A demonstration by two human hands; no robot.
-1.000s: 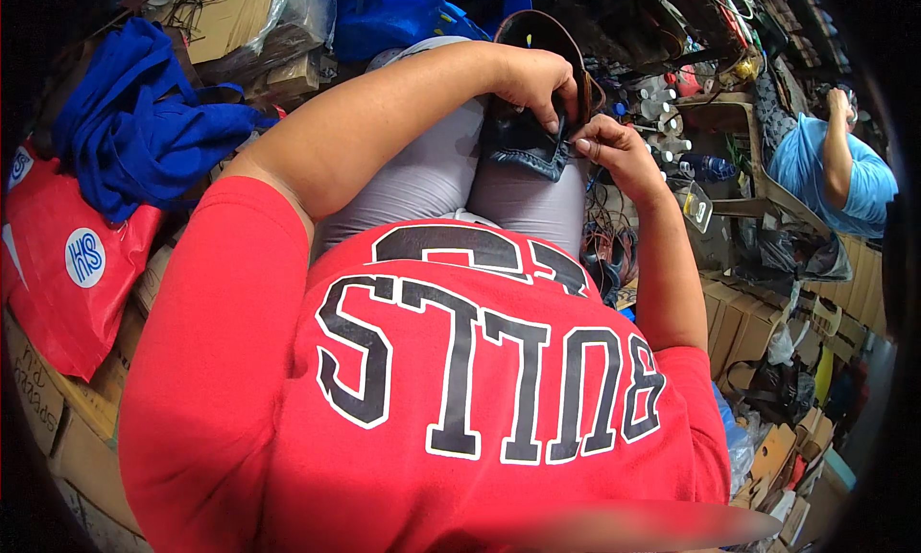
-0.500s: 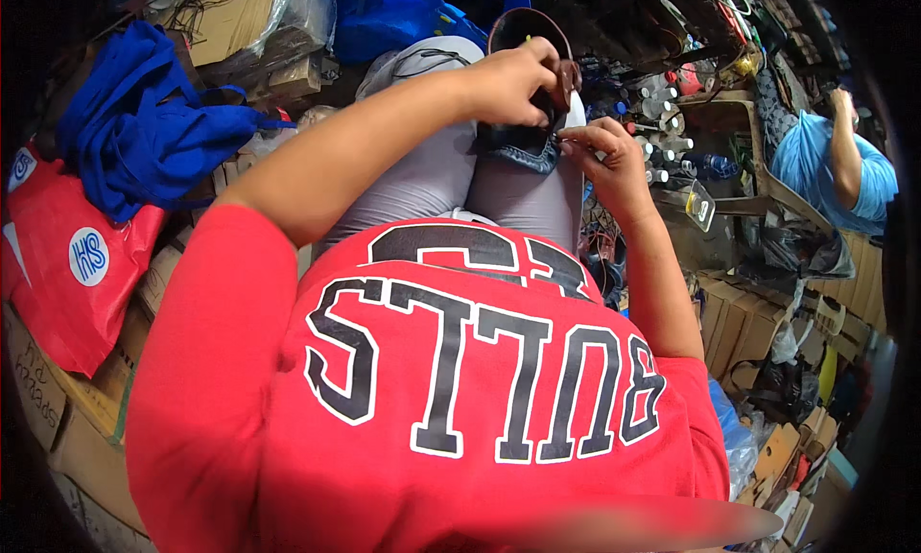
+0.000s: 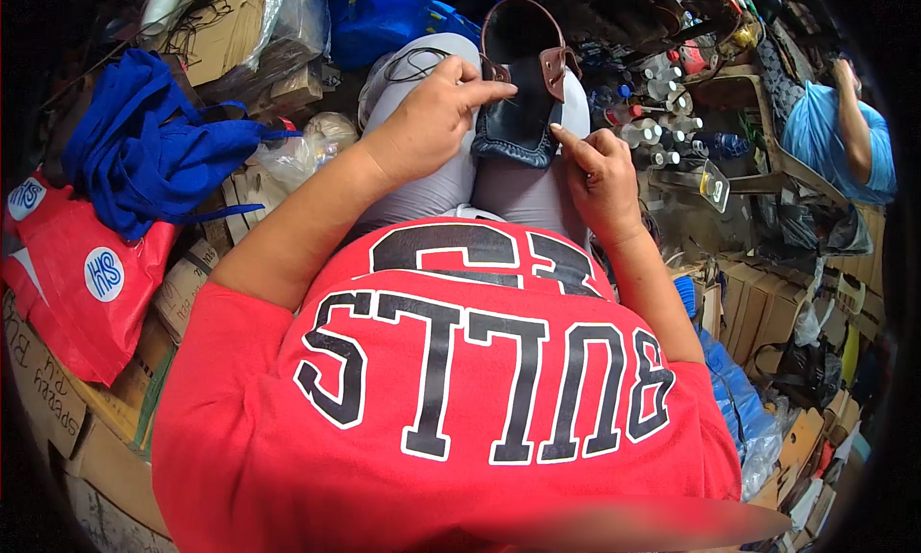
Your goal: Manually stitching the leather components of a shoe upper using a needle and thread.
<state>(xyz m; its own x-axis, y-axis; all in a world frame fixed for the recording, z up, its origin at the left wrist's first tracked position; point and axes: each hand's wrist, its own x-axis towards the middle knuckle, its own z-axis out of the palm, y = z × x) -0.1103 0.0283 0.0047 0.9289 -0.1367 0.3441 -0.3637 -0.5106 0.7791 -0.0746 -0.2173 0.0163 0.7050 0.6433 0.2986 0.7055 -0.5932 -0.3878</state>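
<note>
A dark leather shoe (image 3: 518,121) with a brown collar rests across my grey-trousered knees, its puckered, stitched toe edge toward me. My left hand (image 3: 436,117) is above the shoe's left side, index finger stretched over the opening and the other fingers bent in. A tiny thin thing shows by that fingertip, too small to name. At the right of the toe seam, my right hand (image 3: 602,169) has its fingers curled and its index fingertip against the leather edge. Whatever it may pinch is hidden.
Left of my legs lie a blue cloth bag (image 3: 158,145) and a red bag (image 3: 91,284) on cardboard boxes (image 3: 106,467). Several small bottles (image 3: 662,121) crowd the right of my knees. Another person in a blue shirt (image 3: 835,136) sits at the far right.
My left hand has pulled away from the shoe's brown collar, leftward and toward me, uncovering the shoe's inside. My right hand remains by the toe seam, slightly lower.
</note>
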